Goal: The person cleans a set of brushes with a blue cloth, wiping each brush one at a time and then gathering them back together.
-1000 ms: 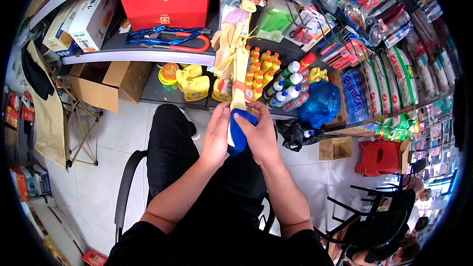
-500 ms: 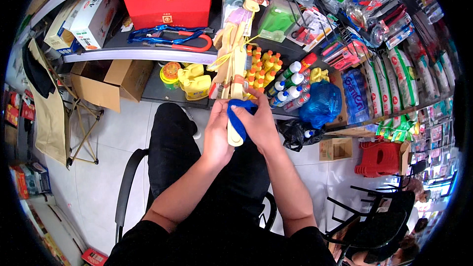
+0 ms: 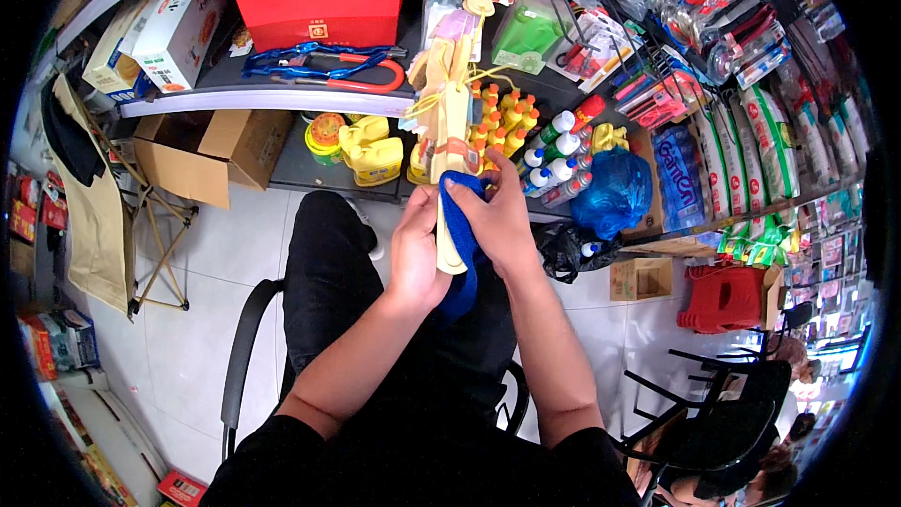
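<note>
Over my lap, my left hand (image 3: 416,252) is closed around the handle end of a long pale wooden brush (image 3: 450,249). My right hand (image 3: 497,225) presses a blue cloth (image 3: 458,225) against the handle, thumb on top. The cloth's lower end hangs down between my hands. Beyond my fingers are several more pale wooden pieces (image 3: 436,75), with a yellow string (image 3: 441,99) around them and bristles at the far end. How the pieces overlap is hard to make out.
Yellow jugs (image 3: 374,158), yellow bottles with orange caps (image 3: 511,122) and spray cans (image 3: 560,169) stand on the low shelf ahead. A hacksaw (image 3: 324,70) lies above. A cardboard box (image 3: 221,155) stands left, a red stool (image 3: 723,300) right. Chair armrests (image 3: 249,347) flank me.
The blue cloth has loosened, and its end now hangs lower beneath the handle. My right hand has moved slightly up and right. The left keeps its hold.
</note>
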The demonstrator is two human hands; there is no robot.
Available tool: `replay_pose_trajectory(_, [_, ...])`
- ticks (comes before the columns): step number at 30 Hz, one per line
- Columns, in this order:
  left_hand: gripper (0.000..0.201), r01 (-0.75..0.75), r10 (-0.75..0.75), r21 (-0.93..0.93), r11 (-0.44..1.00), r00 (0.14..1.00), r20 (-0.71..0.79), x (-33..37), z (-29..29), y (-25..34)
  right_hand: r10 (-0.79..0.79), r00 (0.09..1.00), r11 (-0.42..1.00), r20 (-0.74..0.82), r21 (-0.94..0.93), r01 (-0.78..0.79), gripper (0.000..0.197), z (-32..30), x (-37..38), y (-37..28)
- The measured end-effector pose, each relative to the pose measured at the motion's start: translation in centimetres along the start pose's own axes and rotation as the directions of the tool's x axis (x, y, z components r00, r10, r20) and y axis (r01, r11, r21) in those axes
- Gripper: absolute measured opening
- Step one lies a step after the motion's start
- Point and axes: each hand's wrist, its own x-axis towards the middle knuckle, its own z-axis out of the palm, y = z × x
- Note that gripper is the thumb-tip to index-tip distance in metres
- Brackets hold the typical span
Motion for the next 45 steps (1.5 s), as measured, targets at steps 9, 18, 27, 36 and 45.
replay_pose_trajectory(9, [0.022,0.054,-0.056,0.032,0.998,0.997,0.055,1.3,-1.0,1.1,0.051,0.979,0.993,0.195,0.096,-0.071,0.084,0.1,-3.6,0.4])
replay_pose_trajectory(18, [0.018,0.063,-0.060,-0.075,0.995,0.997,0.043,0.4,0.3,0.3,0.026,0.997,0.998,0.070,0.064,-0.031,0.073,-0.6,-0.4,0.4])
replay_pose_trajectory(27, [0.020,0.079,-0.079,0.011,0.997,0.996,0.028,0.8,-0.3,1.3,0.046,0.960,0.994,0.278,0.079,-0.071,0.087,-0.9,-4.2,-0.1])
replay_pose_trajectory(36, [0.019,0.046,-0.045,-0.063,0.997,0.999,0.014,0.9,-0.3,0.4,0.073,0.991,0.996,0.116,0.042,-0.078,0.077,-0.7,-0.8,-0.9])
replay_pose_trajectory(45, [0.030,0.111,-0.110,-0.013,0.994,0.993,0.049,1.3,-0.1,1.6,-0.017,0.972,1.000,0.235,0.026,0.011,0.091,-0.9,-4.0,0.7])
